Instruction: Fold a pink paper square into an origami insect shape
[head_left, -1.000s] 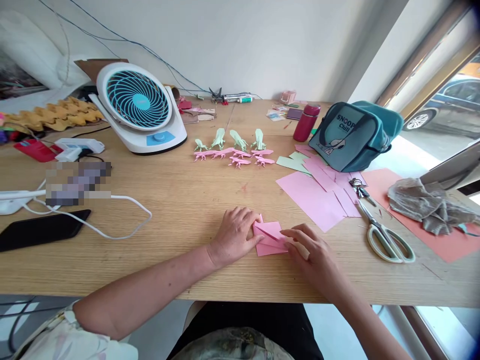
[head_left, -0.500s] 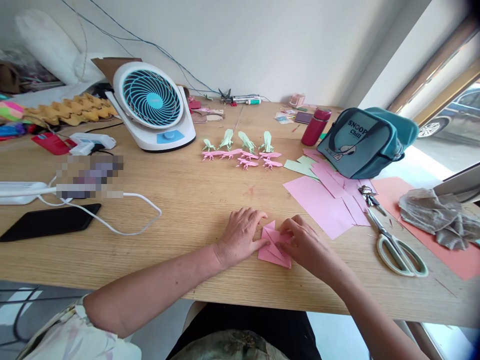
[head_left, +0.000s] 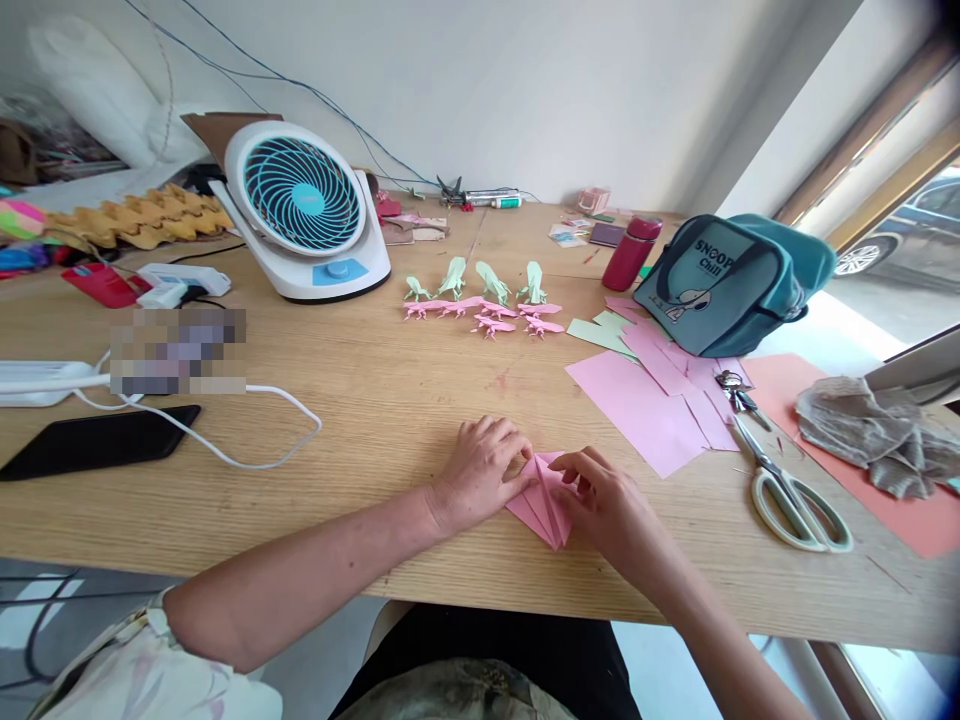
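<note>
Thumb and bent fingers of my left hand (head_left: 484,465) touch the left side of the folded pink paper (head_left: 544,512); whether they pinch it, I can't tell. My right hand (head_left: 606,500) pinches its right side between thumb and fingers. The paper lies between both hands, neither nearer, its long axis running away from me, narrow tip my way. Beyond stand pink paper insects (head_left: 495,327); scissors (head_left: 787,490) lie well right.

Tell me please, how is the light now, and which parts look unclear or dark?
Head view: daylight seems to enter from the right, leaving a white glare beside the teal Snoopy bag; head view: a mosaic patch hides detail on the left; head view: top right corner is dark, while the folded pink paper looks fairly clear.
</note>
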